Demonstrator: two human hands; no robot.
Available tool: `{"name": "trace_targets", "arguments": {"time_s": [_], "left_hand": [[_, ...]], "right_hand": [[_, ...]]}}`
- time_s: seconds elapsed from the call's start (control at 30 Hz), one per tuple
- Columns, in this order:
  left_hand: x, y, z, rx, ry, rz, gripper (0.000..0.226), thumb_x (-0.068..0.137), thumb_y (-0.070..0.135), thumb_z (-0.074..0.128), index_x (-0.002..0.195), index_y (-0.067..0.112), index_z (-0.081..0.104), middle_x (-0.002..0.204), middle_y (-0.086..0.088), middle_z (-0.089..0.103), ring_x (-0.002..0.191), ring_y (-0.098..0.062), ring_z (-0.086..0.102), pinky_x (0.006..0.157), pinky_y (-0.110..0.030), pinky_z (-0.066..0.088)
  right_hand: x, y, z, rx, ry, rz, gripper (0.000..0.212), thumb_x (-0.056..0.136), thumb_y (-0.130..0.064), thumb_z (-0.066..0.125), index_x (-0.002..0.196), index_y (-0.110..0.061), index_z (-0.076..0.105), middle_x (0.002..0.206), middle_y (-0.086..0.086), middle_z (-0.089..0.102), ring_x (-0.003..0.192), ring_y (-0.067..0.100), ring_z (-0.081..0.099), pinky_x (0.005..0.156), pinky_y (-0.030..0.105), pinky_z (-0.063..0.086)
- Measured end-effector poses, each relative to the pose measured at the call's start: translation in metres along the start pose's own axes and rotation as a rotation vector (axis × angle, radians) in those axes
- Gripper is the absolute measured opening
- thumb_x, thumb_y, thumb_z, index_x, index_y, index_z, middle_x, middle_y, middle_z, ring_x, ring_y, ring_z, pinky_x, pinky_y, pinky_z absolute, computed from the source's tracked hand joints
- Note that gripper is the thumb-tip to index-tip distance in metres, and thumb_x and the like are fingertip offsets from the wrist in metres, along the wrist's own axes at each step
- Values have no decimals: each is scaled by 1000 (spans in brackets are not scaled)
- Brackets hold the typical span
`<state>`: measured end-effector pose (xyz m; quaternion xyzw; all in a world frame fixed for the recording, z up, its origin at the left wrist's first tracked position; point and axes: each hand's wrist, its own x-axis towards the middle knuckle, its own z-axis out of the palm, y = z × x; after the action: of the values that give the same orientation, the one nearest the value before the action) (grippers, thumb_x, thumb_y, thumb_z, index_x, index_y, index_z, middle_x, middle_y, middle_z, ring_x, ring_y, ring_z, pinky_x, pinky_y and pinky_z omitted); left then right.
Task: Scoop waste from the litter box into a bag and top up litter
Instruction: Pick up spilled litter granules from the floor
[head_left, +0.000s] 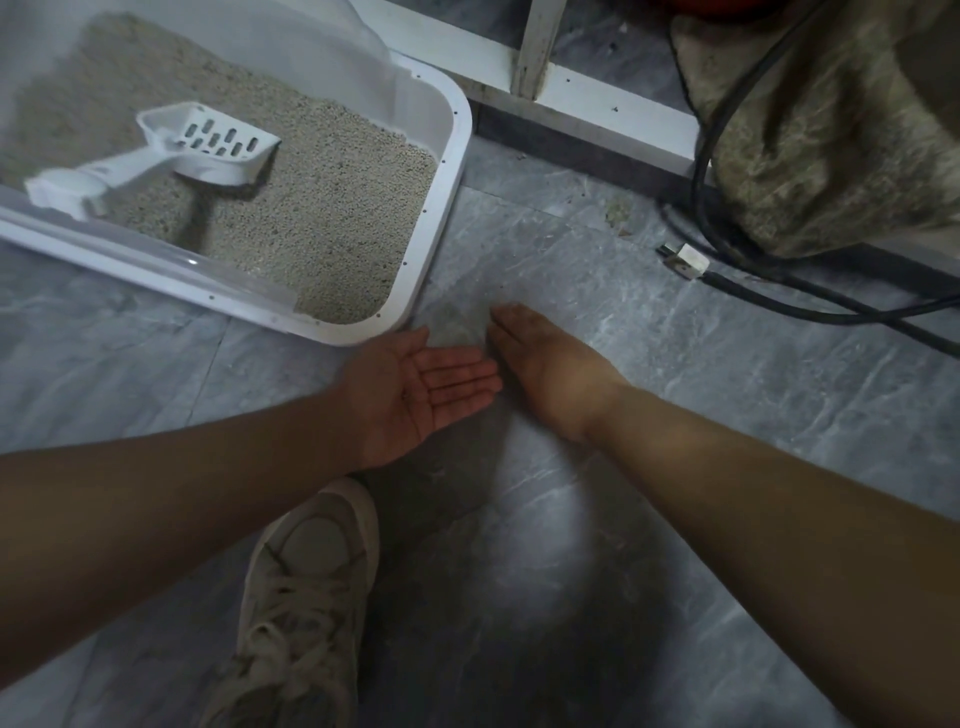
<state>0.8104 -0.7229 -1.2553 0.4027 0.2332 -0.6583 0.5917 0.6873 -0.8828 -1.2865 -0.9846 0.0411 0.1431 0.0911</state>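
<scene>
A white litter box (451, 171) stands on the floor at the upper left, filled with pale beige litter (322, 208). A white slotted scoop (171, 150) lies in the litter, its handle toward the box's near rim. My left hand (415, 395) lies palm up with straight fingers just below the box's near corner, a few specks on the palm. My right hand (545, 364) rests edge-down on the tiles beside it, fingers straight, next to a thin smear of spilled litter (457, 325). No bag is in view.
Grey marble-look tiles (675, 467) cover the floor. A pale sneaker (306, 597) stands below my left arm. Black cables (727, 249) and a small metal plug (685, 260) lie at the right, beside a rough beige sack-like mass (831, 130). A white frame (545, 78) runs behind.
</scene>
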Motion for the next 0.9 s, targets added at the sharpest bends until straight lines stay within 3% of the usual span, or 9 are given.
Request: {"name": "trace_targets", "arguments": {"time_s": [0.1,0.2,0.4,0.53,0.63,0.83,0.9], "left_hand": [[1,-1,1,2,-6,0,57,105,36,37,113,-14,63,116,-33,68,101,-42,71,84,-51,59],[1,-1,3,-2,-6,2,56,105,35,36,115,-14,62,116,-33,67,100,-43,71,82,-50,60],[1,-1,2,22,4,14,55,105,34,37,115,-14,62,117,-32,67,106,-42,69,85,-51,59],[-1,0,-3,14,14,16,55,105,33,38,114,-14,63,118,-32,67,105,-42,70,85,-51,58],[-1,0,-4,4,14,10,58,105,33,38,109,-16,67,116,-33,67,102,-43,70,83,-52,59],[-1,0,1,9,8,5,56,105,34,37,115,-16,61,117,-34,66,106,-44,68,85,-52,58],[-1,1,2,8,6,10,56,105,34,37,115,-16,61,117,-35,66,105,-44,68,84,-52,58]], "right_hand": [[-18,3,13,4,42,-52,41,87,5,65,128,12,61,136,33,56,125,48,57,108,50,41],[-30,3,12,-18,67,-110,41,94,-5,41,124,10,64,133,29,60,120,44,61,107,45,47],[-22,1,16,20,73,-120,51,100,-13,31,147,2,45,155,20,41,143,38,41,119,42,35],[-15,7,22,-23,59,-241,43,96,-5,54,139,0,56,153,19,46,143,38,41,120,38,26],[-21,8,19,-90,62,-230,40,94,-2,55,133,5,61,146,21,52,137,39,48,116,41,35],[-47,20,14,-137,86,-130,49,92,-7,33,124,10,65,135,25,61,126,40,59,108,45,45],[-55,25,14,-169,66,-86,45,91,-4,40,127,9,64,138,24,59,129,40,57,108,46,45]]}}
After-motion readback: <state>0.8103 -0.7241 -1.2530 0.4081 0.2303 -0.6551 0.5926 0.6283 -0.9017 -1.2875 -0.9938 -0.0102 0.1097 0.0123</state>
